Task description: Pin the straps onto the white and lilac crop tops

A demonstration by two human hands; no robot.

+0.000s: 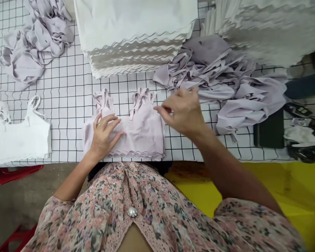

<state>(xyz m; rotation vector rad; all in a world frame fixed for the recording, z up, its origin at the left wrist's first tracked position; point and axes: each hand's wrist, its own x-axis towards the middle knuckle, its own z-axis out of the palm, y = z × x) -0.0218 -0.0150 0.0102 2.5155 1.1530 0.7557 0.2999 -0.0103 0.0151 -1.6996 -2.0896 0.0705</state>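
A neat stack of pale lilac strap tops [141,134] lies at the near edge of the gridded table [68,87]. My left hand [103,134] rests flat on the left half of the stack, fingers stretched out. My right hand [182,110] hovers at the stack's upper right corner, fingers loosely curled and slightly blurred; I cannot make out anything in them. Just beyond it lies a loose heap of lilac tops [225,80].
A white strap top [18,138] lies at the left. A crumpled lilac pile [34,42] sits at the far left, and tall stacks of white scalloped fabric [136,31] at the back. Dark objects [299,133] crowd the right edge. A yellow surface [278,182] lies below.
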